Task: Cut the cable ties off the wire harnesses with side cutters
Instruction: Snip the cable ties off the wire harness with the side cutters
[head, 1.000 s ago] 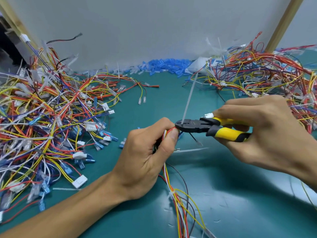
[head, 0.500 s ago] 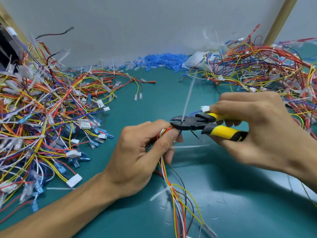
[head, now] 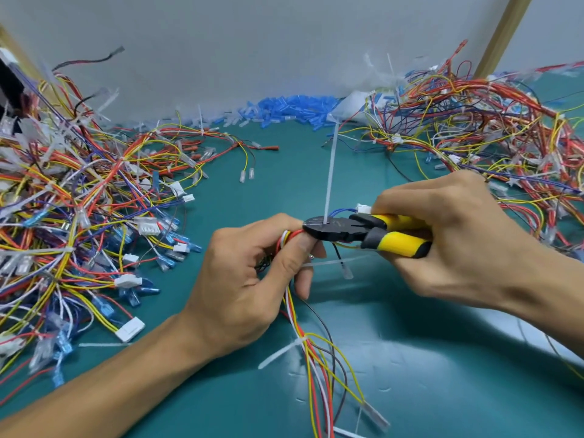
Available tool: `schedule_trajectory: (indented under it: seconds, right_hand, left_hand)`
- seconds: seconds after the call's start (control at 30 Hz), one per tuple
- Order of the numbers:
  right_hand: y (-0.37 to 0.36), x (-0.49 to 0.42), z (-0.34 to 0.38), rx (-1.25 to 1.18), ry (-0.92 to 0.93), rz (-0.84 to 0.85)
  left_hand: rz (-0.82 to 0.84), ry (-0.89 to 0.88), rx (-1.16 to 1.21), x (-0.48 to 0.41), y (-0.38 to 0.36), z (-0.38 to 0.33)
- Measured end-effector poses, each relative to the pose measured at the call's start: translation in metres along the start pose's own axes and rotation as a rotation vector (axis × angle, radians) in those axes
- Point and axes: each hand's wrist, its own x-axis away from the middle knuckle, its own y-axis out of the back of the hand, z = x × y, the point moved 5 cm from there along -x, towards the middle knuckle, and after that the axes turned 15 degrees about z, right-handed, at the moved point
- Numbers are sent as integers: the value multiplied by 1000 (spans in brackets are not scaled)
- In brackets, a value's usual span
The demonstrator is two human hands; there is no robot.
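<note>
My left hand [head: 249, 279] grips a wire harness [head: 311, 358] of red, yellow, white and brown wires that trails down toward me. My right hand [head: 458, 245] holds yellow-handled side cutters [head: 366, 233] whose black jaws sit against the bundle right at my left thumb. A long white cable tie tail [head: 330, 181] stands up from the jaws. A second cable tie [head: 284, 350] wraps the harness lower down, and a loose white tie [head: 331, 263] lies on the mat under the cutters.
A big tangle of harnesses [head: 79, 216] fills the left of the green mat [head: 426, 374], and another pile [head: 489, 131] fills the right back. Blue terminal sleeves [head: 284, 110] lie along the grey back wall. A wooden post [head: 502, 33] stands at the right.
The cutters' jaws have moved left onto the bundle at my left thumb. My left hand has shifted slightly, and more of the harness with its lower tie shows below it.
</note>
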Motion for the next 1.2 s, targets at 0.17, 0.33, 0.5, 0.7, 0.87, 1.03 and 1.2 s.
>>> schedule_trajectory:
  seconds: [0.17,0.33,0.5,0.7,0.87,1.03,1.2]
  right_hand:
    - [-1,0,-1,-17,-6,3]
    - [-4,0,-5,-13,-4,-25]
    - [0,-1,-12,-78,-46,-149]
    - [9,3,-22,-168,-131,-294]
    - [13,3,-15,-91,-102,-294]
    - [7,1,-15,58,-79,-175]
    - [8,2,-16,57,-72,-181]
  left_hand:
    - [0,-13,-8,0,0,-1]
    - [-4,-14,-5,-1,0,-1]
    - [-59,9,57,-1,1,3]
    - [-86,35,126,-1,3,9]
    - [-124,72,235,-3,6,15]
    - [-105,46,164,-3,4,10]
    - [-82,34,81,-3,5,7]
